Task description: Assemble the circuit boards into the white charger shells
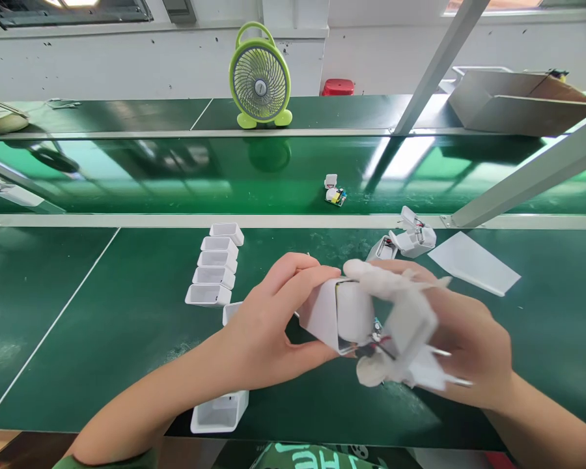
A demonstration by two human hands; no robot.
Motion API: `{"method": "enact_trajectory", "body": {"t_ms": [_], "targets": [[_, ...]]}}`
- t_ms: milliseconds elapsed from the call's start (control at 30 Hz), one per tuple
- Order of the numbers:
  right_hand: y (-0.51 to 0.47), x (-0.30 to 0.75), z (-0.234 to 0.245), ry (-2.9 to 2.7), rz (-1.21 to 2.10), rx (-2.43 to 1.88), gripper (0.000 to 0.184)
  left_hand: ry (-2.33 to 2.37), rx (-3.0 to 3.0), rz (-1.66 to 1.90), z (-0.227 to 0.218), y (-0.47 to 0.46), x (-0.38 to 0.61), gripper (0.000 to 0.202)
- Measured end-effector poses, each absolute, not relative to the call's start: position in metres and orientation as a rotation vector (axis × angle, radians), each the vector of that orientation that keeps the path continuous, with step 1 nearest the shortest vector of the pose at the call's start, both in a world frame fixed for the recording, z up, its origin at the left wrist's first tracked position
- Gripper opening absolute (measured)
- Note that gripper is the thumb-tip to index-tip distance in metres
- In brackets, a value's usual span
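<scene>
My left hand (268,326) is closed around a white plastic shell (333,314) with its open end facing right. My right hand (461,339), with white cots on thumb and forefinger, pinches a white inner part (410,332) with red and black wires against the shell's mouth. Both hands hover just above the green mat (102,312) near its front edge. Part of the inner piece is hidden behind my fingers.
A row of several empty white shells (215,264) lies left of my hands, one more (221,412) at the front edge. Opened white units (410,238) and a white sheet (473,262) lie to the right. A small unit (334,190) rides the conveyor belt; a green fan (260,75) stands behind.
</scene>
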State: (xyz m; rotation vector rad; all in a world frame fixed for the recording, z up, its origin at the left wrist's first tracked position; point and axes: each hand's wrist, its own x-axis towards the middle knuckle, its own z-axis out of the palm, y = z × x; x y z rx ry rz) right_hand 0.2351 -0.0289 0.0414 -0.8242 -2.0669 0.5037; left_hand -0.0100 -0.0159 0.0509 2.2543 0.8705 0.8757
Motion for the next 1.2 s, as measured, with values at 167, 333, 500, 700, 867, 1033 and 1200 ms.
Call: {"method": "enact_trajectory", "body": {"t_ms": [167, 333, 500, 700, 867, 1033, 1200], "targets": [[-0.024, 0.249, 0.047, -2.239, 0.638, -0.844, 0.034, 0.795, 1.933, 0.797, 0.046, -0.016, -0.008, 0.076], [-0.027, 0.258, 0.05, -2.26, 0.817, -0.858, 0.045, 0.61, 1.618, 0.595, 0.045, -0.018, 0.005, 0.098], [-0.049, 0.282, 0.037, -2.249, 0.668, -1.02, 0.047, 0.442, 1.738, 0.18, 0.052, 0.041, 0.014, 0.095], [-0.079, 0.323, -0.031, -1.764, 0.387, -1.561, 0.061, 1.467, 2.182, 0.436, 0.043, 0.192, 0.016, 0.035], [-0.074, 0.315, -0.07, -1.64, 0.424, -1.678, 0.046, 1.63, 2.285, 0.317, 0.026, 0.241, 0.033, 0.036], [-0.072, 0.308, -0.065, -1.608, 0.408, -1.67, 0.049, 1.683, 2.45, 0.262, 0.038, 0.232, 0.026, 0.034], [-0.076, 0.314, -0.066, -1.603, 0.441, -1.653, 0.045, 1.697, 2.564, 0.253, 0.056, 0.185, -0.005, 0.033]]}}
